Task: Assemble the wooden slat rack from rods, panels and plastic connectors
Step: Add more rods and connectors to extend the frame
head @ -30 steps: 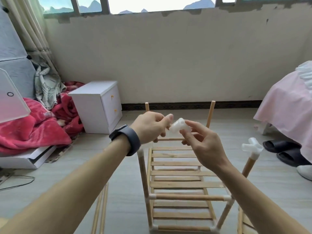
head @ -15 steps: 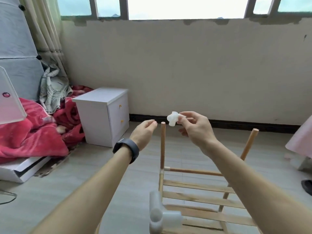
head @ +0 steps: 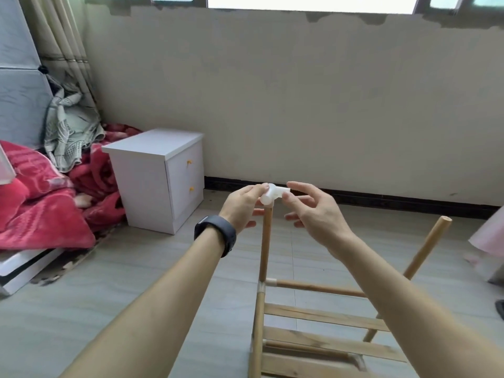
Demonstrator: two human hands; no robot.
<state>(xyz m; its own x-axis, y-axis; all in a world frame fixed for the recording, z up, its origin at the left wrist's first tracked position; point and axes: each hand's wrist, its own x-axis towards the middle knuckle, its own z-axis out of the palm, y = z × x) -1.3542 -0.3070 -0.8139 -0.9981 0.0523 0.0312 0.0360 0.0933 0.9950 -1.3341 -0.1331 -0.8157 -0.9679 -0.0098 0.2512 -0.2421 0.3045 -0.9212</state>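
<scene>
The floor [head: 136, 282] is pale grey with a wood-grain pattern, and it runs back to a dark skirting [head: 354, 197] at the wall. The half-built slat rack [head: 313, 317] stands on it at the near right, with its foot out of view. Further back on the left sits a white two-drawer cabinet [head: 152, 181], and a heaped red blanket [head: 41, 208] lies just beside it. A flat white board [head: 24, 268] lies under the blanket's near edge. At the far right edge a dark shape [head: 500, 309], possibly a slipper, rests on the floor.

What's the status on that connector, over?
Grips: left hand, right hand both pinching white connector. It sits atop upright rod. Nothing in the way.
</scene>
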